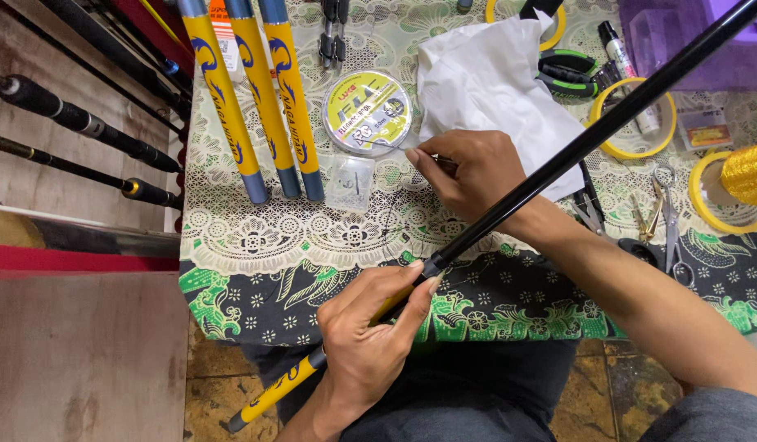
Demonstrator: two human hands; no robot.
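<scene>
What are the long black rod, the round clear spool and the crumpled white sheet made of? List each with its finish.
Long black rod: probably carbon or fibreglass; smooth, semi-gloss, with a light streak along it.
Round clear spool: transparent hard plastic, glossy, with the label showing through.
Crumpled white sheet: thin plastic film or tissue, matte, softly creased; I cannot tell which.

Beyond the hands lie three yellow rod sections (264, 98) on the lace tablecloth (255, 237), a white cloth (493, 90), and a small clear packet (350, 182). To their right sit scissors (669, 221), yellow tape rolls (636, 119) and gold thread (748, 172).
</scene>
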